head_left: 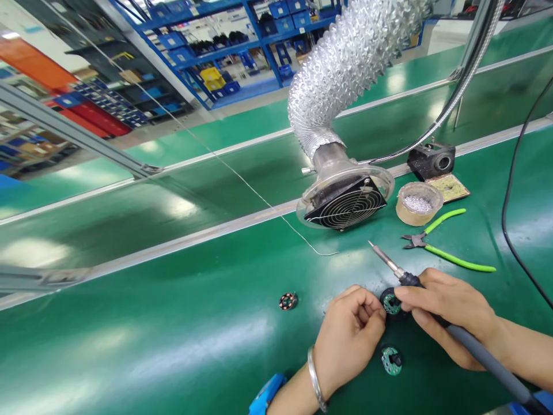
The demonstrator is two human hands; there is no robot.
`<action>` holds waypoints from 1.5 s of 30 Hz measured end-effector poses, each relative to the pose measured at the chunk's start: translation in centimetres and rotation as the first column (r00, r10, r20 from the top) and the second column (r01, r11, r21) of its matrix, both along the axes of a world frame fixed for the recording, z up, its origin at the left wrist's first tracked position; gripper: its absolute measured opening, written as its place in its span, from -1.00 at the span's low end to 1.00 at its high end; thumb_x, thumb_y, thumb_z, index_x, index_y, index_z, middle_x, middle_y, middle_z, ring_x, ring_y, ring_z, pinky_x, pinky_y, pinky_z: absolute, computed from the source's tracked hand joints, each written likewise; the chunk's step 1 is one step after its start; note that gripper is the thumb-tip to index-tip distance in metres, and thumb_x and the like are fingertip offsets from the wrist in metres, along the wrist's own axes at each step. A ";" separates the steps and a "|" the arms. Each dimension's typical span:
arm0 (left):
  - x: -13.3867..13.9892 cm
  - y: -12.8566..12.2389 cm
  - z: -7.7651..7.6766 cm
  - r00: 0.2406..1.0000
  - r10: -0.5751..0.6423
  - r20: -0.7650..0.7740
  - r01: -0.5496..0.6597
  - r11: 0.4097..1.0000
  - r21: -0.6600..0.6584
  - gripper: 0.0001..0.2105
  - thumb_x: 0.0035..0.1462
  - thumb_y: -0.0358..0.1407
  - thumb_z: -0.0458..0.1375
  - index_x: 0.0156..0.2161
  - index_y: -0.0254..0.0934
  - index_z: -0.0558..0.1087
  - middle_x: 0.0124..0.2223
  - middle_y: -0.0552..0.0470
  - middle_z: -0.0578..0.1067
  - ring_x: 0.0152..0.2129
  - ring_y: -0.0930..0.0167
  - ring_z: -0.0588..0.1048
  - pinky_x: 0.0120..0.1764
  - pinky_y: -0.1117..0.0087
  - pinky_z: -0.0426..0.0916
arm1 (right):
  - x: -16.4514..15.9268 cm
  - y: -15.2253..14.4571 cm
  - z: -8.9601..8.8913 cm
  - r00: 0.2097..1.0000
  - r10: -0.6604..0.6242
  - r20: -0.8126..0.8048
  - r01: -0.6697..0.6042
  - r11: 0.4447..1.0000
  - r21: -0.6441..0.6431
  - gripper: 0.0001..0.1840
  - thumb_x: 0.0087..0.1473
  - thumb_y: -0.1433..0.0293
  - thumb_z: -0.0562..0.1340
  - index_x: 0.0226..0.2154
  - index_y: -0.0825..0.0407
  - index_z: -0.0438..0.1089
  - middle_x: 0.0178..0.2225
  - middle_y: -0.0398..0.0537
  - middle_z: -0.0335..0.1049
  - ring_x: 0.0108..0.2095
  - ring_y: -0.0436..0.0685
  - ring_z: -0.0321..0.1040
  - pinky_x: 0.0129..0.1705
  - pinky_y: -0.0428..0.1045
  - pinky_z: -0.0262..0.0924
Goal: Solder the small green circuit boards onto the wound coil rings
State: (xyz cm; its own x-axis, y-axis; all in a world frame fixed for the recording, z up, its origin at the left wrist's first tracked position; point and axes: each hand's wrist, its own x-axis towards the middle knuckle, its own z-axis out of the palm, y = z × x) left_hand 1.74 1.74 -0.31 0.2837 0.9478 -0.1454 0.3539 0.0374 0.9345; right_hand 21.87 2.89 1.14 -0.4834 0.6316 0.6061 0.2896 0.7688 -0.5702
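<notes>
My right hand [453, 317] is closed around a soldering iron [389, 262], whose metal tip points up and to the left, away from the boards. Close by, my left hand [352, 334] has its fingertips pinched at the left edge of a round green circuit board [391, 302] with a black rim. My right fingers partly cover that board's right side. A second round circuit board [391, 361], with a black part on it, lies on the bench just below. Off to the left rests a small ring-shaped copper coil [288, 301].
A fume extractor fan [349, 204] hangs from a silver duct [332, 80] above the green bench [173, 323]. Green-handled cutters [444, 245], a round tub of silvery bits [419, 204], a sponge [449, 187] and an iron stand [432, 160] are at the right. Thin solder wire [259, 196] hangs across.
</notes>
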 end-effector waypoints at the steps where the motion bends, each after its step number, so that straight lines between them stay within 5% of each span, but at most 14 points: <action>1: 0.0 0.0 0.1 1.000 0.002 0.003 -0.002 1.000 -0.010 -0.88 -0.01 -0.51 0.06 -0.49 -0.28 0.35 -0.51 0.15 0.31 -0.66 0.57 0.24 -0.60 0.57 0.17 | 0.3 -0.2 0.3 1.000 -0.020 0.011 0.020 1.000 -0.018 -0.50 0.10 0.59 0.11 0.11 0.07 0.24 -0.43 -0.07 0.34 -0.45 0.06 0.24 -0.41 0.01 0.22; 9: 0.3 0.3 0.5 0.999 0.032 -0.012 -0.033 0.994 -0.102 -0.88 -0.05 -0.51 0.05 -0.51 -0.29 0.36 -0.51 0.14 0.31 -0.66 0.58 0.26 -0.58 0.55 0.17 | 0.9 -1.9 2.1 0.994 -0.080 -0.080 0.069 0.989 -0.134 -0.73 0.01 0.51 0.07 -0.20 0.08 0.36 -0.58 -0.14 0.23 -0.61 0.05 0.18 -0.56 0.00 0.06; 14: 0.3 0.2 0.5 0.999 0.026 -0.018 -0.028 0.997 -0.076 -0.89 -0.06 -0.50 0.06 -0.51 -0.30 0.36 -0.51 0.13 0.32 -0.64 0.57 0.26 -0.57 0.55 0.17 | 0.9 -1.9 3.2 0.998 0.020 0.068 -0.008 0.983 -0.183 -0.75 -0.02 0.58 0.07 -0.25 0.08 0.32 -0.56 -0.12 0.30 -0.57 0.04 0.26 -0.51 -0.01 0.14; 17: 0.4 0.2 0.6 0.999 0.034 -0.029 -0.036 0.996 -0.076 -0.89 -0.06 -0.50 0.06 -0.52 -0.30 0.36 -0.51 0.12 0.32 -0.65 0.57 0.26 -0.58 0.55 0.17 | 0.6 -2.1 2.8 0.999 -0.052 0.005 0.052 0.984 -0.172 -0.77 -0.01 0.56 0.06 -0.28 0.07 0.34 -0.58 -0.13 0.26 -0.59 0.03 0.21 -0.53 0.00 0.09; 27: 0.4 0.3 0.4 0.999 0.028 -0.028 -0.031 0.997 -0.077 -0.90 -0.05 -0.48 0.06 -0.51 -0.30 0.37 -0.50 0.11 0.33 -0.64 0.56 0.26 -0.57 0.54 0.17 | 0.1 -2.4 1.8 0.988 -0.107 -0.109 0.087 0.981 -0.174 -0.79 0.04 0.52 0.06 -0.29 0.06 0.36 -0.60 -0.11 0.24 -0.63 0.05 0.18 -0.58 0.01 0.01; 32: 0.4 0.2 0.3 0.999 0.031 -0.022 -0.033 0.996 -0.078 -0.90 -0.05 -0.47 0.06 -0.52 -0.30 0.36 -0.51 0.11 0.33 -0.65 0.56 0.27 -0.58 0.53 0.17 | 0.9 -1.8 3.1 0.998 -0.026 0.061 0.035 0.988 -0.149 -0.78 0.07 0.54 0.08 -0.22 0.05 0.33 -0.55 -0.07 0.37 -0.55 0.10 0.34 -0.51 0.03 0.22; 39: 0.4 0.2 0.4 0.999 0.036 -0.012 -0.037 0.995 -0.096 -0.91 -0.05 -0.46 0.06 -0.52 -0.29 0.35 -0.51 0.12 0.32 -0.66 0.56 0.27 -0.59 0.53 0.17 | 1.7 -1.9 3.5 0.988 -0.097 0.116 0.107 0.991 -0.082 -0.80 0.16 0.46 0.03 -0.19 0.01 0.30 -0.44 0.02 0.47 -0.38 0.19 0.46 -0.47 0.07 0.27; 45: 0.4 0.2 0.6 0.999 0.039 -0.015 -0.040 0.995 -0.094 -0.90 -0.06 -0.47 0.05 -0.51 -0.30 0.36 -0.51 0.11 0.33 -0.65 0.55 0.27 -0.58 0.53 0.18 | 1.4 -1.7 3.4 0.997 0.011 0.074 0.000 0.988 -0.154 -0.74 0.00 0.56 0.07 -0.22 0.05 0.31 -0.54 -0.12 0.36 -0.56 0.05 0.32 -0.52 0.00 0.24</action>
